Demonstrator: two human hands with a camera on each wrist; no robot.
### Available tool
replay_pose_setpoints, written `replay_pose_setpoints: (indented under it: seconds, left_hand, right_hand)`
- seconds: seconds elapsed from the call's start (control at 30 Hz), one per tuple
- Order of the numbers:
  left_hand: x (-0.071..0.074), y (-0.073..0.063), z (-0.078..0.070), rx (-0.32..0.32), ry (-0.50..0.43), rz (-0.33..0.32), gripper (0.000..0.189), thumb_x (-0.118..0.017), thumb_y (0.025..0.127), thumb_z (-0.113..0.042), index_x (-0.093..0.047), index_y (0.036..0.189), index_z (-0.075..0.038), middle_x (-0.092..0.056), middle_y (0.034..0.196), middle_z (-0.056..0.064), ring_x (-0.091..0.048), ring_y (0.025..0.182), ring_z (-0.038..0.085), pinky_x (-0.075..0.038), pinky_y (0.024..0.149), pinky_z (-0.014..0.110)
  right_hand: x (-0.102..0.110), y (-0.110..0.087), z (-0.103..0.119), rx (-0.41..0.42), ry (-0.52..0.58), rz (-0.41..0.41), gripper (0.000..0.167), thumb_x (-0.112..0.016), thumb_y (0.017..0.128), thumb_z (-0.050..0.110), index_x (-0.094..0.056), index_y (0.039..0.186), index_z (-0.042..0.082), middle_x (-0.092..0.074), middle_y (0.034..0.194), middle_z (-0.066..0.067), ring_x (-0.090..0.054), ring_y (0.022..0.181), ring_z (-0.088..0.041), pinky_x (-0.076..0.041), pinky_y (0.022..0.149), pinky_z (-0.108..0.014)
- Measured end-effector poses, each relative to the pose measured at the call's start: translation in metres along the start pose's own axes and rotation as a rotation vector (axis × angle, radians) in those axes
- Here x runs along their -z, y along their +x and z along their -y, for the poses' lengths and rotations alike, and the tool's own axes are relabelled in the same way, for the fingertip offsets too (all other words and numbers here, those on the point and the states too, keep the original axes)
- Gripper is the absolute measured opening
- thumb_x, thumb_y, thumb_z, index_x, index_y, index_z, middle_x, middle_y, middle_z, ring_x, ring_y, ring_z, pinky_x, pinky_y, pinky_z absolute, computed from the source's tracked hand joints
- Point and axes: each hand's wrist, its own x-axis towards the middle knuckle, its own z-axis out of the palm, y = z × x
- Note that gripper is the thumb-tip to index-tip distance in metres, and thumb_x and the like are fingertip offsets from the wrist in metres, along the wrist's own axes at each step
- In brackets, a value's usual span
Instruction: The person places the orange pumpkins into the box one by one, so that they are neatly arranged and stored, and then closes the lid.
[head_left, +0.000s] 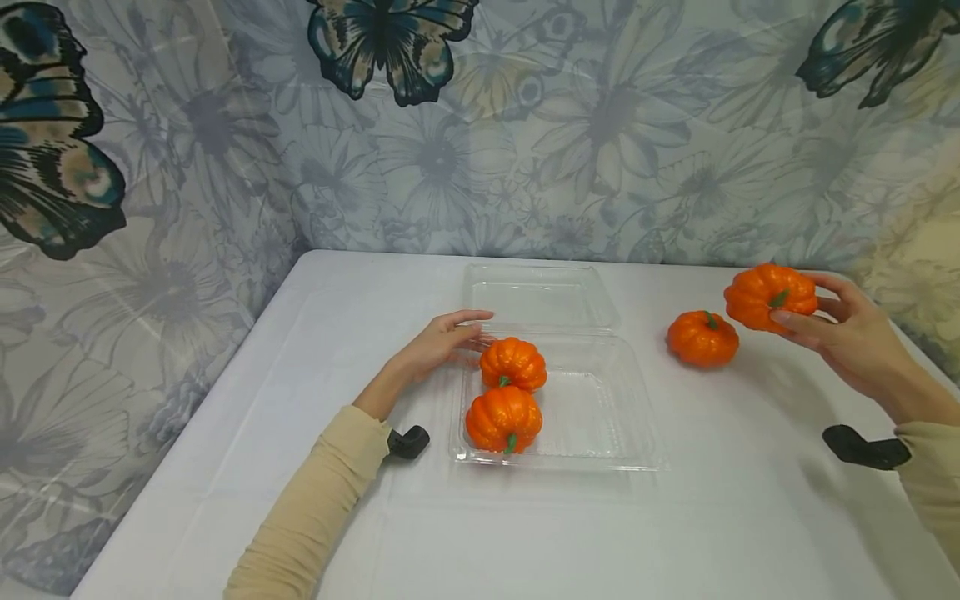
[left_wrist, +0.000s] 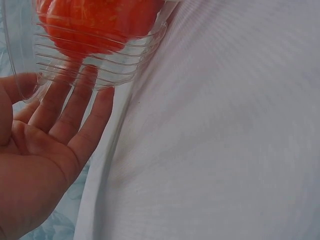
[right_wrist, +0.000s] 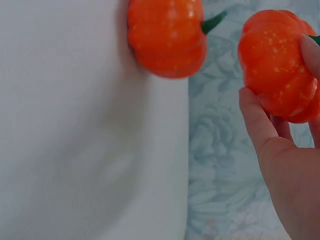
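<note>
Two small orange pumpkins, a back one point(head_left: 513, 363) and a front one point(head_left: 503, 419), sit along the left side of a clear plastic clamshell container point(head_left: 600, 408), whose lid point(head_left: 540, 296) lies open toward the back. My left hand point(head_left: 442, 342) is at the container's left wall, its fairly straight fingers point(left_wrist: 90, 107) touching the ribbed plastic beside a pumpkin point(left_wrist: 100, 25). On the right, my right hand point(head_left: 847, 325) holds another pumpkin point(head_left: 765, 292) up above the table, between thumb and fingers. Close to it, a fourth pumpkin point(head_left: 702, 339) rests on the table.
A white cloth covers the table point(head_left: 570, 533). Behind and to the left hangs a pale floral backdrop point(head_left: 450, 167) with large butterflies point(head_left: 382, 50). Black wrist mounts point(head_left: 408, 442) stick out beside both tan sleeves point(head_left: 315, 508).
</note>
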Motion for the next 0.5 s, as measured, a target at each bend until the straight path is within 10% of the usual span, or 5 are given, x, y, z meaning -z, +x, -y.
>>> replay_pose_setpoints:
  seconds: [0.5]
  left_hand:
    - [-0.002, -0.001, -0.001, 0.005, -0.015, -0.011, 0.041, -0.042, 0.103, -0.014, -0.041, 0.141, 0.001, -0.06, 0.121, 0.022, -0.06, 0.106, 0.028, -0.053, 0.083, 0.038]
  right_hand:
    - [-0.07, -0.003, 0.009, -0.005, -0.438, 0.154, 0.06, -0.058, 0.094, 0.001, -0.032, 0.143, 0.023, -0.039, 0.129, -0.001, -0.054, 0.105, -0.003, -0.048, 0.08, -0.014]
